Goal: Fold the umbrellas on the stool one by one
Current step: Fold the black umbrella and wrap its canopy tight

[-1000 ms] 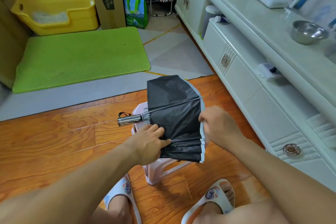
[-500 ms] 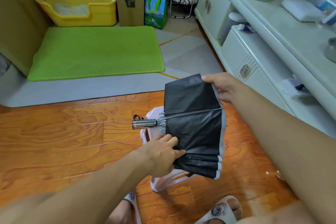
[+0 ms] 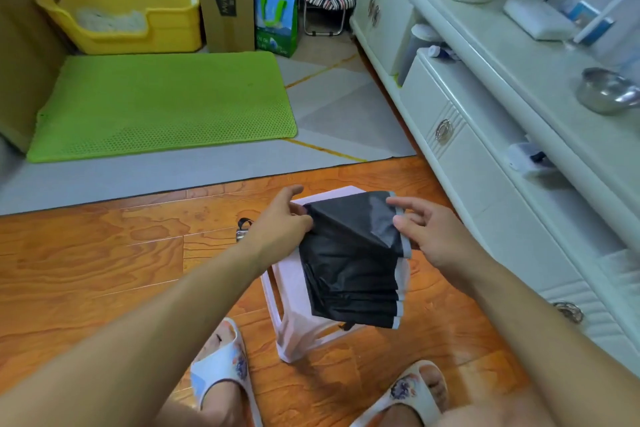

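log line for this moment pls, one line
step: folding black umbrella on stool | left hand: grips canopy near handle | right hand: pinches top panel's grey edge | lower panels: pleated

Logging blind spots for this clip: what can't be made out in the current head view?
- Metal handle of the black folding umbrella: mostly behind the left hand.
- Pale pink plastic stool: seat largely covered by the canopy, so any further umbrellas cannot be seen.
- Right hand: whether its fingers pinch the grey hem is unclear.
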Tool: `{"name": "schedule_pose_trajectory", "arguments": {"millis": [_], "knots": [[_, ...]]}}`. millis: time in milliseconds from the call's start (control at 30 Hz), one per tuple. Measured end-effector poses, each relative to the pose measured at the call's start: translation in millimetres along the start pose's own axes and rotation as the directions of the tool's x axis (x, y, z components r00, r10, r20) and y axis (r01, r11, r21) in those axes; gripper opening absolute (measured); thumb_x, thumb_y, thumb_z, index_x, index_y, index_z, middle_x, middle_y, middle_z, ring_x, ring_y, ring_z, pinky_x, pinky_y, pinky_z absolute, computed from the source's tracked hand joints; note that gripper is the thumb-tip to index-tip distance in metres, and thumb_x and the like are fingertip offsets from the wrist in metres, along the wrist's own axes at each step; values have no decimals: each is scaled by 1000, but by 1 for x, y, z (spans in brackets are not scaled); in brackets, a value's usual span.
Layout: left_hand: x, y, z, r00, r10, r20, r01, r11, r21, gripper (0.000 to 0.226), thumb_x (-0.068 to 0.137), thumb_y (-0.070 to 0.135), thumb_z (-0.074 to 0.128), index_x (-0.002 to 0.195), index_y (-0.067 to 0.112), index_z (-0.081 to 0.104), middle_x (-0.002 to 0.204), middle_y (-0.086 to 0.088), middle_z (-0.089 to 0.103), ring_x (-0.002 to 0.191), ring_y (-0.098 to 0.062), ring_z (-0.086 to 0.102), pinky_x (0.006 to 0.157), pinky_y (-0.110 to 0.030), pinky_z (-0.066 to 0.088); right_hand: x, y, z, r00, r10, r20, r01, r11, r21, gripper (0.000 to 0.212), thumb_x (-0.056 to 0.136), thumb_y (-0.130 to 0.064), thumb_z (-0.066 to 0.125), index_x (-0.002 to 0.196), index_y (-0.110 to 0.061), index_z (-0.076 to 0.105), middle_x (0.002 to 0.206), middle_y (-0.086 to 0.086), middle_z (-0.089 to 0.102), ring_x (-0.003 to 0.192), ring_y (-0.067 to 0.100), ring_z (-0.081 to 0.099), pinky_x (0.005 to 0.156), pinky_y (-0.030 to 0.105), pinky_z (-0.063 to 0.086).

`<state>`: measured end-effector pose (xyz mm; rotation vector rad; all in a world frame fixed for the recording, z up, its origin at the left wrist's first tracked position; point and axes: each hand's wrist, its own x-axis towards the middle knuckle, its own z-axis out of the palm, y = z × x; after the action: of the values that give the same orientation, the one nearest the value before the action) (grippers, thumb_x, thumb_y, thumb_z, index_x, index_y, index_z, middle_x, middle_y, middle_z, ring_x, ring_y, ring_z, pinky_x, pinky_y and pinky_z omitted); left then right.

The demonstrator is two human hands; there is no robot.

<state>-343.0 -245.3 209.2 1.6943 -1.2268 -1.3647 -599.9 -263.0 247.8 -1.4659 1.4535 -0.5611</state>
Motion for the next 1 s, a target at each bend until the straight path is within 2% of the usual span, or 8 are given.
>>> {"name": "schedule_pose_trajectory", "arguments": {"millis": [200, 333, 500, 600, 667, 767, 867, 1000], "knots": [[4, 3, 9, 999, 46, 28, -43, 995, -94, 74, 98, 4, 54, 159, 34, 24, 121, 8, 59, 95, 3, 59, 63, -7, 49, 11, -12, -8, 965, -174, -195, 165, 984, -60, 25, 99, -14, 63, 113, -31, 74, 111, -17, 72, 108, 0, 65, 91, 20, 55], [16, -4, 11, 995, 74, -63, -79, 994, -81, 64, 95, 18, 67, 150, 36, 38, 114, -7, 60, 96, -18, 67, 80, -32, 57, 33, -32, -6, 927, -225, -300, 247, 968, 36, 17, 97, -11, 65, 103, -23, 76, 99, -10, 76, 95, 1, 70, 83, 15, 55], [23, -3, 8, 997, 64, -38, -72, 956, -283, 58, 99, 27, 65, 151, 35, 42, 95, -2, 66, 88, -8, 65, 86, -25, 49, 66, -47, -5, 958, -73, -276, 162, 936, 313, 13, 97, -8, 64, 102, -13, 75, 95, 4, 76, 87, 12, 73, 79, 26, 59], [26, 4, 3, 996, 70, -54, -84, 939, -334, 47, 103, 23, 58, 147, 35, 46, 79, 8, 66, 64, -1, 58, 65, -12, 47, 81, -49, -6, 971, -11, -239, 103, 921, 376, 14, 96, -8, 65, 97, -16, 76, 89, 3, 75, 84, 14, 71, 73, 27, 57], [30, 7, 1, 996, 84, -42, -93, 948, -304, 38, 103, 25, 58, 141, 29, 55, 85, 4, 69, 67, -6, 57, 69, -16, 49, 87, -50, -7, 980, -5, -200, 82, 922, 378, 15, 97, -7, 64, 98, -17, 76, 90, 4, 75, 83, 14, 71, 72, 27, 57], [38, 9, -3, 993, 114, -38, -120, 969, -218, 24, 99, 33, 64, 122, 25, 68, 96, -9, 75, 78, -12, 64, 76, -29, 49, 88, -55, -15, 994, -45, -99, 71, 956, 285, 17, 99, -7, 61, 106, -14, 74, 99, 10, 75, 89, 19, 72, 79, 31, 61], [48, 13, -2, 973, 177, -148, -189, 979, -74, 19, 92, 33, 67, 92, 16, 74, 77, -12, 67, 68, -13, 53, 68, -32, 42, 90, -57, -20, 991, -69, -117, 94, 971, 220, 16, 99, -10, 62, 110, -12, 73, 103, 10, 75, 97, 23, 71, 87, 32, 60], [56, 25, -4, 963, 180, -202, -192, 981, -40, 15, 95, 20, 69, 82, 13, 74, 65, 1, 57, 60, -7, 47, 58, -19, 39, 97, -57, -21, 956, -259, -134, 235, 956, -175, 48, 91, -36, 74, 135, -35, 56, 137, -6, 54, 123, 7, 52, 97, 17, 43]]}}
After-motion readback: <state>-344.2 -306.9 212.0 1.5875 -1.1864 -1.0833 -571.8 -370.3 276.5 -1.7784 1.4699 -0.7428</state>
